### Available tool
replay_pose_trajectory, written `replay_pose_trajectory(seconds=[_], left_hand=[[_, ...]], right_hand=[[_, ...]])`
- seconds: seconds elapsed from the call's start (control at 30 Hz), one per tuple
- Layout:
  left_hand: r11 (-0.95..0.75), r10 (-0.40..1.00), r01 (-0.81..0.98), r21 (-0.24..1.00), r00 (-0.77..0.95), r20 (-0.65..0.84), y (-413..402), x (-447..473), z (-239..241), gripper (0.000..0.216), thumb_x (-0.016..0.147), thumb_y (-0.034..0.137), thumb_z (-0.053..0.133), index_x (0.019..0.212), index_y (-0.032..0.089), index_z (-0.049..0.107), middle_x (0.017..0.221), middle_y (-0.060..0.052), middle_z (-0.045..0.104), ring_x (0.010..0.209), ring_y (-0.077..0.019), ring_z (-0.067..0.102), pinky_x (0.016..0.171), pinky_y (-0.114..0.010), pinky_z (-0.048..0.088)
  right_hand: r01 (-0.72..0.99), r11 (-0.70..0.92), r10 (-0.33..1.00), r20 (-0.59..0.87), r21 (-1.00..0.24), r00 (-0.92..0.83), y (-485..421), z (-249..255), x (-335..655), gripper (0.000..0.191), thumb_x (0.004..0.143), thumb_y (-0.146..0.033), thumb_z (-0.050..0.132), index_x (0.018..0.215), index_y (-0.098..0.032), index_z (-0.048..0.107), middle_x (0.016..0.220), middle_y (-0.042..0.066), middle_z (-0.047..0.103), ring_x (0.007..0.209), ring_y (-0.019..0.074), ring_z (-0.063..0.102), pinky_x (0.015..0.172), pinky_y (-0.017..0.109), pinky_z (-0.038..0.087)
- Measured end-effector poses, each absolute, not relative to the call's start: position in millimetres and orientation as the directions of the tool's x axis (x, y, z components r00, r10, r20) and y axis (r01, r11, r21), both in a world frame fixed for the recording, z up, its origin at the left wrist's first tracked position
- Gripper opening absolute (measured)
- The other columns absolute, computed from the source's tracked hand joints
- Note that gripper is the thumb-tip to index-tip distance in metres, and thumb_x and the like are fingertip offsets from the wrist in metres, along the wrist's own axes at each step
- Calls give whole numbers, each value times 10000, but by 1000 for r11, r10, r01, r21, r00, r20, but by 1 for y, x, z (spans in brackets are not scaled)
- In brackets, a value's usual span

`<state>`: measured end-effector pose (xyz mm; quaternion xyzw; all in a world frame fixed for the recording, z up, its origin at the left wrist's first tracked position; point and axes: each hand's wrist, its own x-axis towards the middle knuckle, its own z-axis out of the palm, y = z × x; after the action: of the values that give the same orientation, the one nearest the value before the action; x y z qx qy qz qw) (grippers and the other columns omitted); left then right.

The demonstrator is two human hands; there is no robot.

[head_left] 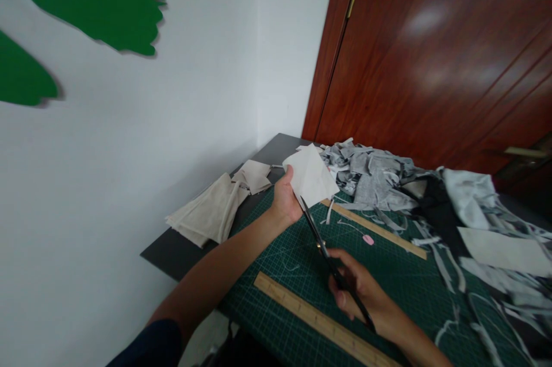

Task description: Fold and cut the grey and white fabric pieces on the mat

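Observation:
My left hand (286, 199) grips a white piece of fabric (311, 177) by its left side, thumb on top, raised over the green cutting mat (280, 252). In my right hand (356, 286) is a pair of black scissors (317, 234), held by the handles. Their blades point up and to the left, with the tips at the lower edge of the fabric beside my left hand. I cannot tell whether the blades are biting into the fabric.
Two wooden rulers lie on the mat, a near ruler (319, 321) and a far ruler (375, 230). Cream fabric pieces (211, 209) rest at the left by the wall. Grey scraps (371, 174) are heaped at the back and right, near a brown door (431, 68). A pink tag (368, 239) lies mid-mat.

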<state>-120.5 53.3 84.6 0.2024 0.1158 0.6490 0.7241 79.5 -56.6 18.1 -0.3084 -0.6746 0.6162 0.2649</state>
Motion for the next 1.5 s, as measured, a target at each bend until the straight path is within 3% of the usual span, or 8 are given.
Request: replay_pose_trajectory(seconds=[0.43,0.87,1.2,1.5], left_hand=[[105,992,-927,360,124,29,55,-119,84,578,1020,502,413,1427,120,562,1295,-179,710,1231,-365,659,1106,-556,470],[86,989,-938,335,121,84,57,-120,80,590,1014,521,412,1438,135,555,1305,-178,704,1224,-381,659,1100,-575,455],[45,985,-951,307,93,142,54,-120,84,762,976,717,297,1436,173,568,1312,-168,701,1210,-395,660,1050,-583,478],[44,990,-949,312,84,114,52,-119,85,779,960,745,297,1417,182,582,1297,-163,709,1201,-395,664,1047,-585,480]], right_hand=[[102,25,739,-51,-994,-672,-56,14,80,774,821,-678,734,1363,-215,431,688,-87,482,476,55,330,409,178,266],[124,54,757,-41,-991,-653,-59,17,78,762,825,-721,697,1336,-216,446,695,-81,491,474,56,334,401,177,272],[158,27,765,-82,-987,-639,-59,17,79,751,834,-678,718,1340,-201,435,702,-76,480,520,73,344,432,186,290],[152,23,770,-80,-988,-633,-59,18,77,735,828,-665,732,1325,-200,456,664,-96,450,491,64,309,419,184,264]])
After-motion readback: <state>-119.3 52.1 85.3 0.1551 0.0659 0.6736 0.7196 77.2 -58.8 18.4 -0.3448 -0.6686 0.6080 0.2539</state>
